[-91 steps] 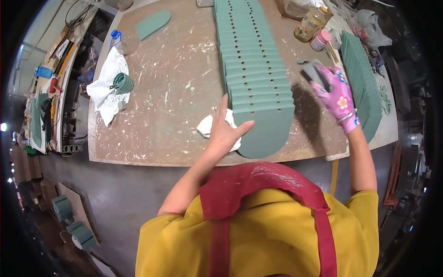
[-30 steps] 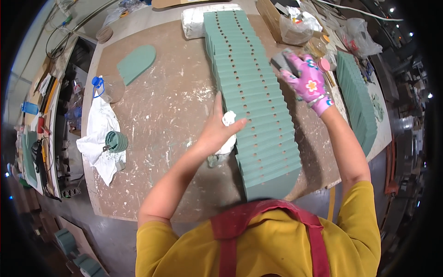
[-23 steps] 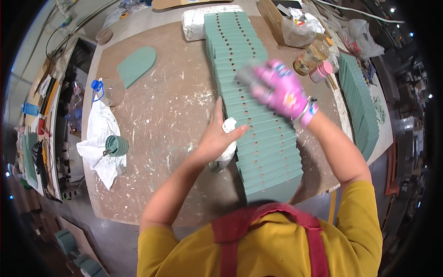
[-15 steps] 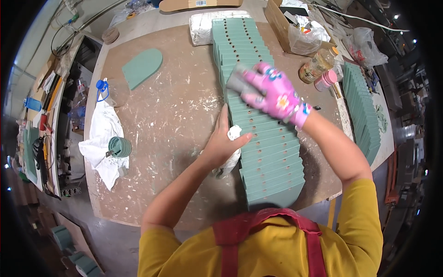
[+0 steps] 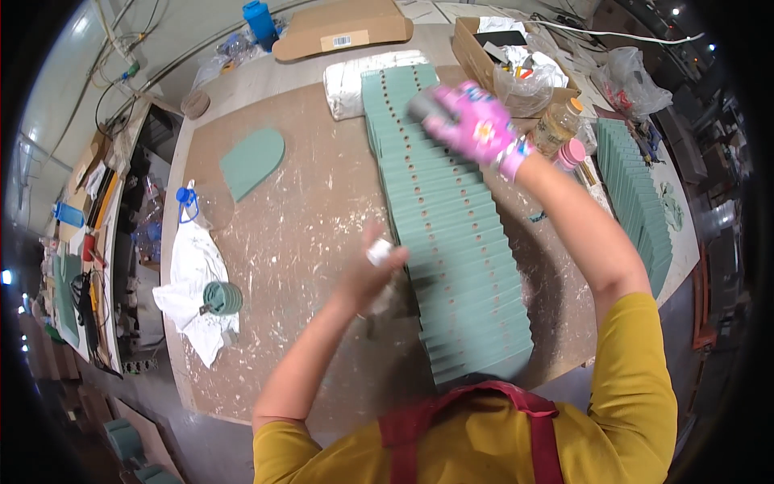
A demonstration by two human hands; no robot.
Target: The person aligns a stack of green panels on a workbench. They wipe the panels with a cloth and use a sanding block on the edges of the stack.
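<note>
Row of overlapping, perforated green pieces (image 5: 451,242), running upper centre to lower centre of frame. Right hand (image 5: 476,123), pink-gloved, upper centre: fingers closed on grey block (image 5: 421,105), at the row's upper part. Left hand (image 5: 371,276), bare, blurred, mid-frame: curled around white cloth (image 5: 379,252), just left of the row. Round-ended green piece (image 5: 254,163), upper left.

And sporting a mustard short-sleeved shirt (image 5: 630,363), maroon apron (image 5: 409,426) with straps (image 5: 544,448), pink flowered glove (image 5: 486,132) on the right hand (image 5: 471,119), possibly a bracelet (image 5: 506,151) there, though blurred!
</note>
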